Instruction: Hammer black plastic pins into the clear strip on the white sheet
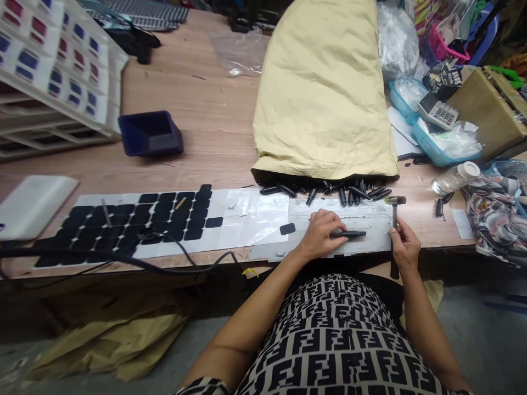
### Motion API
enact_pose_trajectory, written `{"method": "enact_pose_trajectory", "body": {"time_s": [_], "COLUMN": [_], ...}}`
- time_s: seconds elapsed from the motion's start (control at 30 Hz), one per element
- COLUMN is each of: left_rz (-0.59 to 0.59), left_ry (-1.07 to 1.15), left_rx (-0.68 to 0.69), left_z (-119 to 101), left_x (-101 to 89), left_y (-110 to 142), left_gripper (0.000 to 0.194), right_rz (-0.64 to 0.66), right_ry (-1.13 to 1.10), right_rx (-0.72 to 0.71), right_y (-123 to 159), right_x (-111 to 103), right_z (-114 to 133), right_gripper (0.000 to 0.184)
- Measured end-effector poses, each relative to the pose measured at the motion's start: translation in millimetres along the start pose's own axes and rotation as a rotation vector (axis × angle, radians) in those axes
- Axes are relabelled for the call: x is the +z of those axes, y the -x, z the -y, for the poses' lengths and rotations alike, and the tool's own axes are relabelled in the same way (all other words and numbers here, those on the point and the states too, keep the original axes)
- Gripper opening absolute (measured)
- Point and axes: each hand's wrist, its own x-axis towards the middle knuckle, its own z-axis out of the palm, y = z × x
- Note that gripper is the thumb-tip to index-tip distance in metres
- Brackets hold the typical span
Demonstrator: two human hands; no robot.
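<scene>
1. Sack (325,93) (landmark): pcs. (342,196) loose along its near edge. Risk, judged: a nudge to sack or a jarring blow could roll pcs. into work area; cause, round & unrestrained.
2. Board (373,216): on person's side of sack, by table edge. Risk: anything rolling away from sack could drop off; no raised stop seen.
3. Hammer (395,211): just off sack's near R corner, head toward sack. R hand (405,244) grasping handle. Risk: a glancing blow could catch L fingers; cause, they grip close to tube.
4. Black tube (354,234): person's side of sack, btwn hands. L hand (321,233) pinching one end; free end points to R hand, apart from hammer. Resting on board or raised: can't tell. Risk: slack grip, tube could twist or roll.
</scene>
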Motion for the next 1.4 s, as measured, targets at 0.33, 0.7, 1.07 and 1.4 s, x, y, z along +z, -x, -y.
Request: {"method": "enact_pose_trajectory", "body": {"time_s": [0.33,0.7,1.07,1.4], "left_rz": [0.191,0.159,-0.451,-0.247], "left_ry": [-0.283,-0.273,-0.37,-0.416], "left_rx": [0.361,0.35,-0.4,-0.754], "left_z": [-17.3,-17.7,21.8,21.2], "left_x": [13.4,19.4,-22.0,-30.2], "left_y": [47.2,48.6,-17.5,-21.6], "left_gripper": [0.01,0.012,0.02,0.021], "right_rz": [0.002,-0.003,0.001,0.012], "right_ry": [-0.134,-0.1,-0.064,-0.052], "right_rx": [0.145,0.117,0.094,0.071], "right_y": [-0.7,1.1,2.6,4.0], "right_x": [8.5,8.9,9.2,7.6], "right_z": [-11.6,-14.3,-17.5,-17.6], "right_gripper": [0.046,0.048,0.046,0.047]}}
